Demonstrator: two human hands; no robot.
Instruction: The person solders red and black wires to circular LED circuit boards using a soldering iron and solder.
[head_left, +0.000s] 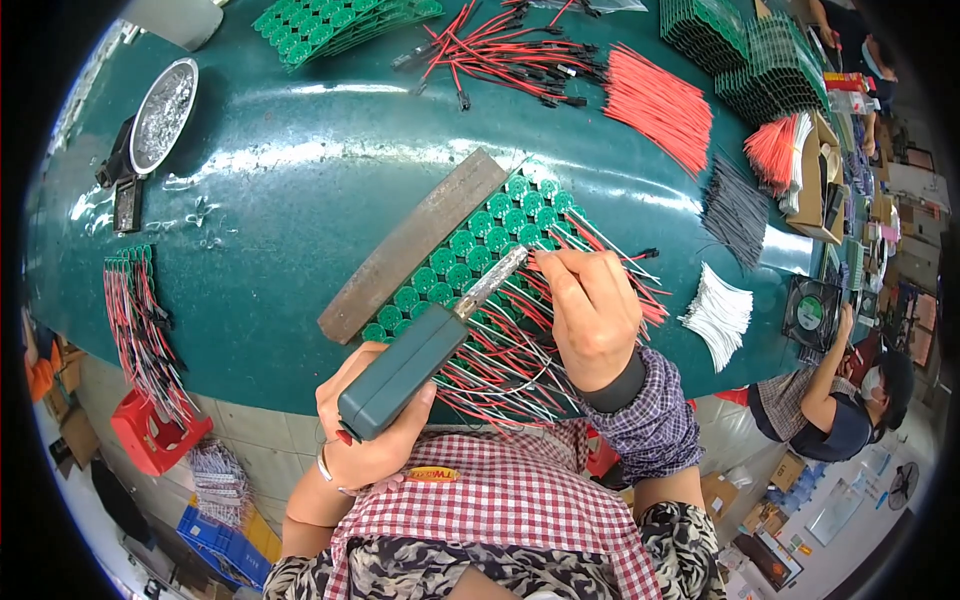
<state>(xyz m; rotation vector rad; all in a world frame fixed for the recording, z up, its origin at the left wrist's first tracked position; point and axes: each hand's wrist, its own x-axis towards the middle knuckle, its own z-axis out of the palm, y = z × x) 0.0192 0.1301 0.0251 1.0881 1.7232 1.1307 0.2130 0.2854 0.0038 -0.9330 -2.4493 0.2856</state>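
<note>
My left hand (365,425) grips the dark green handle of a soldering iron (425,350). Its metal tip reaches a panel of small round green circuit boards (470,240) on the green table (290,190). My right hand (590,310) pinches a thin wire at the panel, right beside the iron's tip. Many red, black and white wires (510,365) fan out from the boards toward me. A long rusty metal bar (410,245) lies on the panel's far left edge.
Bundles of red wires (655,100), black wires (735,205) and white wires (720,315) lie to the right. Green board panels (335,25) are stacked at the back. A round metal dish (165,112) sits far left. Another person (835,400) works at the right.
</note>
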